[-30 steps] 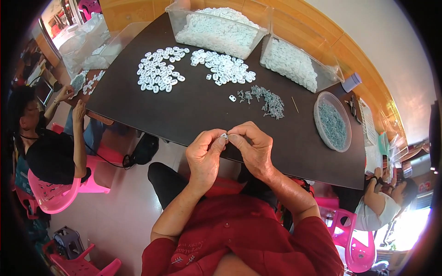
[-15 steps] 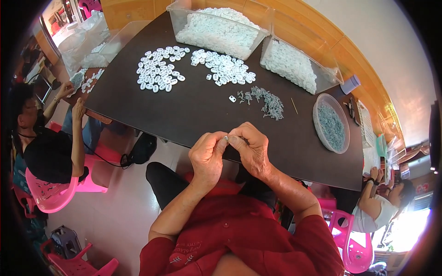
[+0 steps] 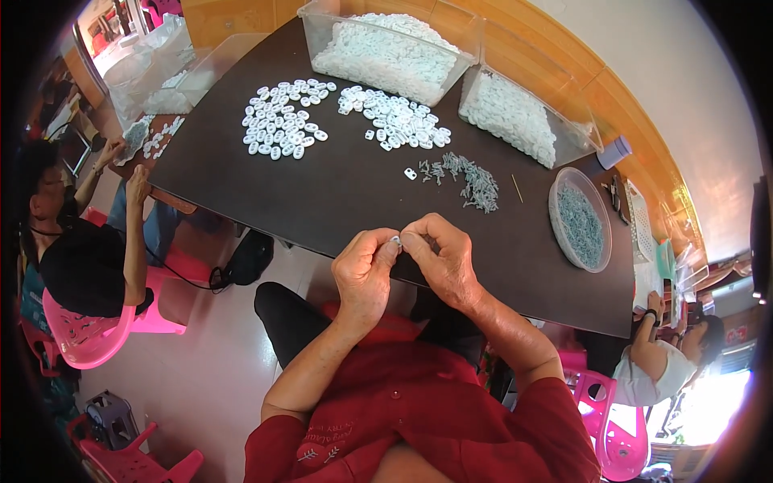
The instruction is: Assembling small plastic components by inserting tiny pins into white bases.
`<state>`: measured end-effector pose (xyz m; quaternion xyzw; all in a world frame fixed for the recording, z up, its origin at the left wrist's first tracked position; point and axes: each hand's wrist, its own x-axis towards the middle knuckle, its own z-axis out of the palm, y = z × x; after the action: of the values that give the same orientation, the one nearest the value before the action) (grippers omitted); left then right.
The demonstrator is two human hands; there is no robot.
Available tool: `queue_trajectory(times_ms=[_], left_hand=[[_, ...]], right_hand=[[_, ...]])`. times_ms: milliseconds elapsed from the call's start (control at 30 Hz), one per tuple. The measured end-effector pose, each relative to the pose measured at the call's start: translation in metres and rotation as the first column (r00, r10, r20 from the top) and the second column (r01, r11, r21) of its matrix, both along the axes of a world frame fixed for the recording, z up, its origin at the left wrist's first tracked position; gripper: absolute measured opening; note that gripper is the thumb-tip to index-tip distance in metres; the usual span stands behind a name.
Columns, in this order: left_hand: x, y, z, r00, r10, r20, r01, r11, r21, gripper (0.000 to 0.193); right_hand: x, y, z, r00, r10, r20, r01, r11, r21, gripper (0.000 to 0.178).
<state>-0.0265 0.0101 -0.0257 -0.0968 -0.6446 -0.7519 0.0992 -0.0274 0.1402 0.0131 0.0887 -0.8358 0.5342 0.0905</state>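
My left hand [image 3: 364, 271] and my right hand [image 3: 441, 259] meet fingertip to fingertip above the near edge of the dark table [image 3: 338, 193]. Between them they pinch a small white plastic piece [image 3: 395, 239], mostly hidden by the fingers. Further out on the table lie two spreads of the same white pieces [image 3: 283, 127] [image 3: 396, 117] and a small heap of grey metal parts [image 3: 473, 179]. One single white piece [image 3: 411, 173] lies apart beside that heap.
Two clear bins of white pieces [image 3: 386, 48] [image 3: 519, 117] stand at the far edge. A round clear tub of grey parts [image 3: 580, 221] sits at the right. A seated person in black [image 3: 84, 258] works at the left, another person [image 3: 660, 366] at the lower right. Pink chairs [image 3: 88, 334] surround.
Both hands stay joined on the small piece and have shifted slightly toward me; the fingers have only adjusted a little. The person at the left has moved their arms.
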Motion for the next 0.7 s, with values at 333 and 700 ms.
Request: queue_trajectory(times_ms=[333, 700], left_hand=[[-0.001, -0.001, 0.001, 0.995, -0.031, 0.096, 0.011, 0.98, 0.199, 0.007], [-0.031, -0.002, -0.002, 0.987, -0.057, 0.151, 0.011, 0.957, 0.29, 0.014]], right_hand=[[-0.006, -0.003, -0.004, 0.985, 0.058, -0.162, -0.046, 0.996, 0.073, 0.006], [-0.128, 0.041, -0.006, 0.888, -0.022, -0.46, 0.282, 0.815, 0.507, 0.016]])
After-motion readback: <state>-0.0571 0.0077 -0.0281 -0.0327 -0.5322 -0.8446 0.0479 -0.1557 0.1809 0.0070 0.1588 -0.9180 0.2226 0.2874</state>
